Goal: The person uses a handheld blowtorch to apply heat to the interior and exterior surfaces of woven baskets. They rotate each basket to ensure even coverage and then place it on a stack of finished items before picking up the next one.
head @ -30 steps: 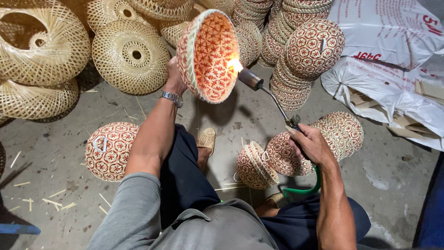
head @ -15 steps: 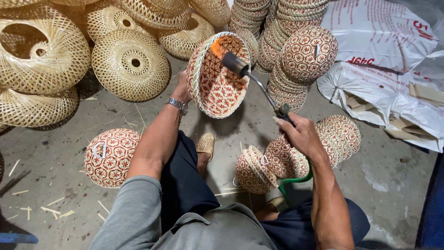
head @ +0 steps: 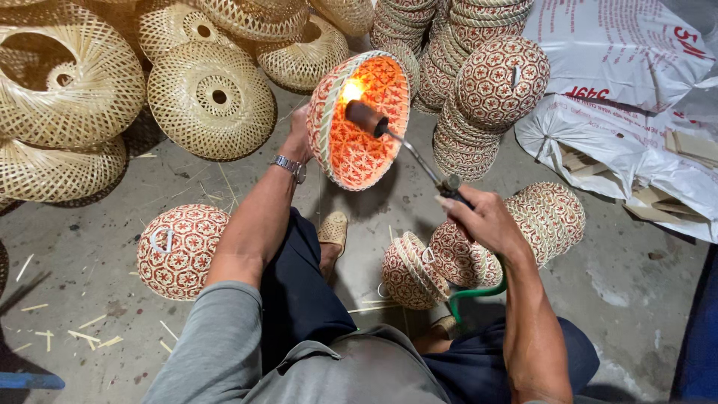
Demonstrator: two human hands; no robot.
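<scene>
My left hand, with a wristwatch, holds a red-and-white woven dome basket by its rim, its hollow side facing me. My right hand grips the handle of a gas torch with a green hose. The torch nozzle points into the basket's hollow, and a bright flame lights the inside orange.
Plain bamboo lampshades are piled at the back left. Stacks of patterned baskets stand behind, and more patterned baskets lie by my knees. White sacks sit to the right. Bamboo slivers litter the concrete floor.
The torch nozzle has swung around inside the basket, and the flame now glows brightly in its hollow. My left hand has turned the basket a little.
</scene>
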